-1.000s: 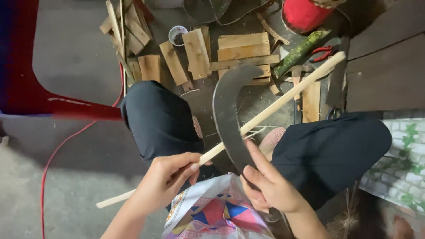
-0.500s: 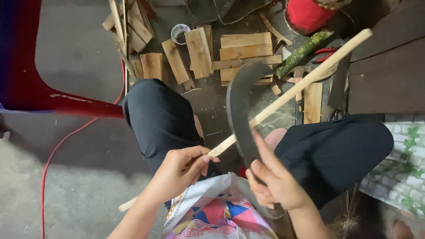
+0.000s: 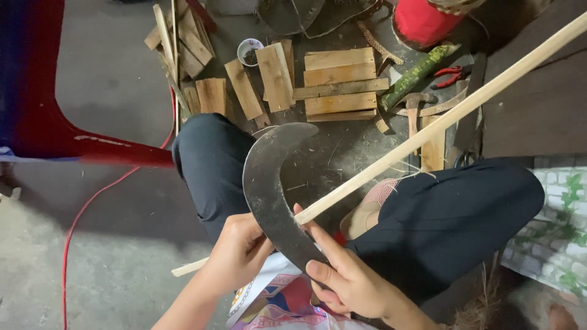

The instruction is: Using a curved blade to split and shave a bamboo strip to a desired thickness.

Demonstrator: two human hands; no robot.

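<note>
1. Left hand (image 3: 239,253): fingers curled shut around the near end of a long pale stick (image 3: 428,131). A short stub of the stick pokes out behind the hand, toward the lower left.
2. Right hand (image 3: 348,281): wrapped around the lower part of a dark curved blade (image 3: 269,183), index finger laid straight along its flat. The handle is hidden in the palm, so I cannot tell its form.
3. The stick runs from the left hand, up and to the right, to the top right corner of the view. It crosses the blade just above the right hand and touches it there.
4. Judgement: the blade is held steady over the lap while the stick is held against its edge. The extended finger likely steadies the blade.
5. Both knees, in dark trousers (image 3: 446,220), flank the work. A patterned cloth (image 3: 275,302) lies across the lap, under the hands.
6. Floor (image 3: 110,79): grey concrete, with fine pale shavings between the knees.
7. Beyond the knees lies a scatter of short wood slats (image 3: 339,79), some stacked side by side.
8. Among the slats: a small round cup (image 3: 249,52). Right of them: a green mottled piece (image 3: 419,72) and red-handled pliers (image 3: 449,76).
9. Top right: a red container (image 3: 422,21). Far left: a red plastic chair (image 3: 43,122); a red cord (image 3: 92,208) trails over the floor.
10. Lower right: a patch of pale brick-pattern sheet (image 3: 550,232) with green leaf motifs.
</note>
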